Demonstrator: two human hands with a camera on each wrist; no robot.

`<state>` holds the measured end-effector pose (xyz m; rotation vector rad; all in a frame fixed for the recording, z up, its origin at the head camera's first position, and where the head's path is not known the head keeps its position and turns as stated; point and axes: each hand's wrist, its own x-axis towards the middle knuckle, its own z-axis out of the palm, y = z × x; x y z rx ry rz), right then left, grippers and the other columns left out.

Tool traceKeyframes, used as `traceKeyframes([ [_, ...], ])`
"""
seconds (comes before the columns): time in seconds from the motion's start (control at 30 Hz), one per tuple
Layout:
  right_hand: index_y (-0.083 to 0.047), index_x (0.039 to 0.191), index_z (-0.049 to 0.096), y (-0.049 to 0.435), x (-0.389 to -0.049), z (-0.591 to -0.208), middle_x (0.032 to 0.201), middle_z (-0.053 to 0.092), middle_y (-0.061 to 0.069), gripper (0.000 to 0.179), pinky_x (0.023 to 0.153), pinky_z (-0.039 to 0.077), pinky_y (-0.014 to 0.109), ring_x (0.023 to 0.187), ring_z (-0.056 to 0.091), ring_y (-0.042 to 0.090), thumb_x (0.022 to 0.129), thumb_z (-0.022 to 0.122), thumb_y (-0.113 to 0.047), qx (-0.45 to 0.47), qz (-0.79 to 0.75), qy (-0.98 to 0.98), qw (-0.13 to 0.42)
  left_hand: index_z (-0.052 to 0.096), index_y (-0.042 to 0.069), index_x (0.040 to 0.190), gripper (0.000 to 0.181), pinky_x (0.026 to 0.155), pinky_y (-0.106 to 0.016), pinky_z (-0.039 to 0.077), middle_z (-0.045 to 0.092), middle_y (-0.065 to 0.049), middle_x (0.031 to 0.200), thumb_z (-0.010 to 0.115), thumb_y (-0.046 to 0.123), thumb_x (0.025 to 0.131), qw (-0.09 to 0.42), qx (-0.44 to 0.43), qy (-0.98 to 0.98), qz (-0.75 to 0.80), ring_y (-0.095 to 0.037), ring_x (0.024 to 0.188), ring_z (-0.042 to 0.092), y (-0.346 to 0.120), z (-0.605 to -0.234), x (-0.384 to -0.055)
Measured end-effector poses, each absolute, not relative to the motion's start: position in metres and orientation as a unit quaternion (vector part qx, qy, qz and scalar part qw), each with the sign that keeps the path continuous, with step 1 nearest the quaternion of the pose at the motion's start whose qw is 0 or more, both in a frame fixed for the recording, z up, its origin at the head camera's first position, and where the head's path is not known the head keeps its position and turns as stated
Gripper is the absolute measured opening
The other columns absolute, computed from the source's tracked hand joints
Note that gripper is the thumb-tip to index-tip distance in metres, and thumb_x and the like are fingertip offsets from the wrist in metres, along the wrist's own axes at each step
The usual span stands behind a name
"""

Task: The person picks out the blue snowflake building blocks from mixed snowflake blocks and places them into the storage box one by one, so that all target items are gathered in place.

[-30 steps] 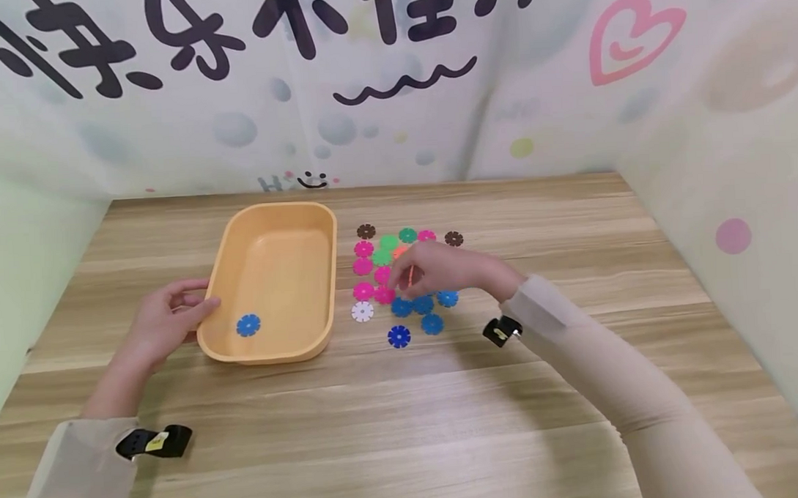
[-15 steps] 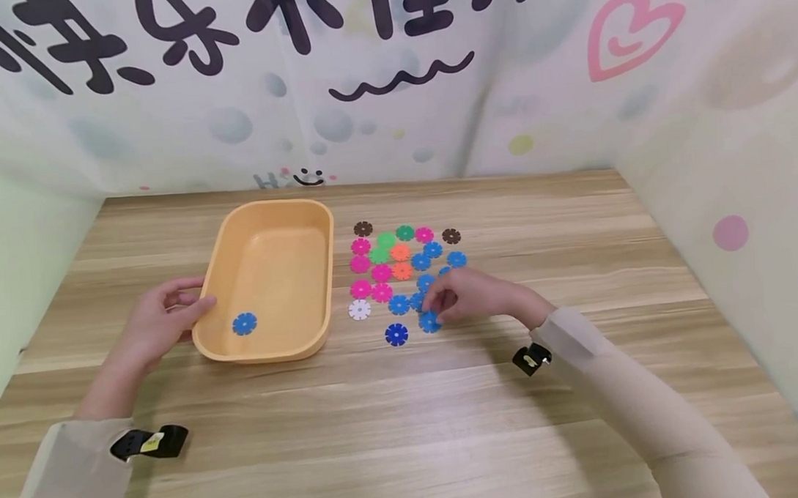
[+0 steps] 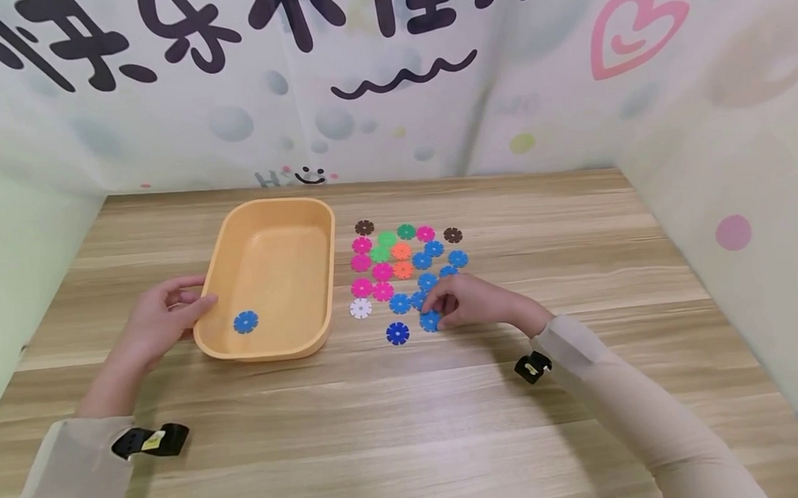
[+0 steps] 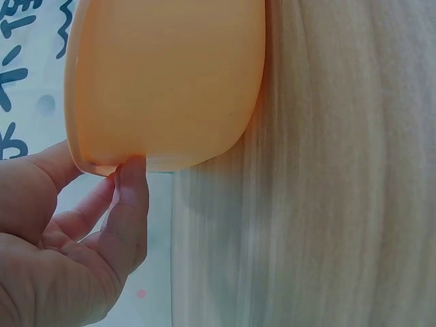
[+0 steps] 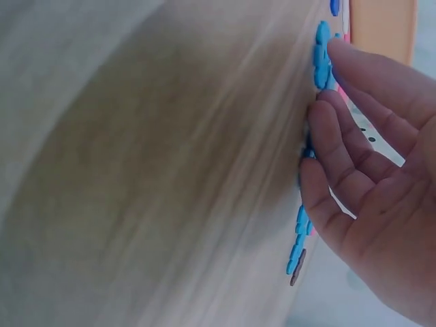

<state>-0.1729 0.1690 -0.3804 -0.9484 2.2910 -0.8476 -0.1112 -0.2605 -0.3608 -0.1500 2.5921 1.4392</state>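
Observation:
My left hand (image 3: 160,319) grips the near-left rim of an orange plastic tub (image 3: 330,281), the thumb over the edge and the fingers outside. One blue snowflake disc (image 3: 246,322) lies flat inside. In the left wrist view, thumb and fingertips pinch the tub wall (image 4: 170,82). My right hand (image 3: 476,301) is low over the loose discs, its thumb and index finger pinching the edges of a blue snowflake disc (image 3: 431,321) on the table. The right wrist view shows the thumb against that blue disc (image 5: 321,58); the other fingers are curved and partly hide more blue discs.
Several notched discs lie flat right of the tub: pink (image 3: 361,263), green (image 3: 387,239), orange (image 3: 403,269), brown (image 3: 453,235), white (image 3: 360,308) and dark blue (image 3: 397,333). A printed cloth wall (image 3: 395,124) stands behind the wooden table (image 3: 353,434).
My right hand has let go of an orange disc and moved right and nearer, to the blue disc. Over the last half second it has stayed there. The left hand keeps its grip on the tub.

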Motion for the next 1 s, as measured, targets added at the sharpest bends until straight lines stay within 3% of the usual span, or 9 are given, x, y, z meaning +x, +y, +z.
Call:
traceKeyframes([
  [1.0,-0.006,0.100,0.067,0.1671,-0.1702,-0.3800,0.087,0.055,0.003,0.028,0.067,0.048,0.024,0.078,0.048,0.017,0.074,0.075,-0.001,-0.362,-0.296,0.850,0.243,0.034,-0.008,0.135,0.060,0.062,-0.028,0.055,0.047,-0.022,0.106,0.056,0.027,0.092,0.092,-0.053,0.863,0.495,-0.002,0.072,0.058,-0.2611,-0.3623,-0.1132],
])
